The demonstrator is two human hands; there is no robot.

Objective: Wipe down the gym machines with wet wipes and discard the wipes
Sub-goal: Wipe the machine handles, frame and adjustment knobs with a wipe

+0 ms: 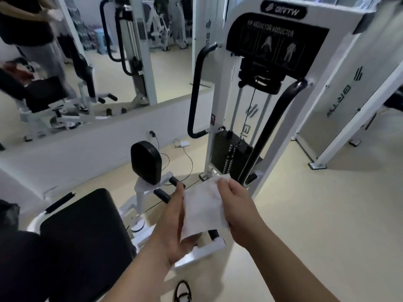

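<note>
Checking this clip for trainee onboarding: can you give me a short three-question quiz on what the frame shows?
1. True or false: the wipe is crumpled into a tight ball.
2. Who holds the wipe? A) left only B) right only C) both
3. Fill in: the black panel on the machine reads HIP ABDUCTOR/____.
Key: 1 false, it is spread out; 2 C, left hand and right hand both hold it; 3 ADDUCTOR.

On my left I see a wall mirror (174, 68). Below it, a white power adapter (184, 143) and black cables (192, 165) lie on the beige floor (316, 214). A shoe (182, 290) shows at the bottom edge.
</note>
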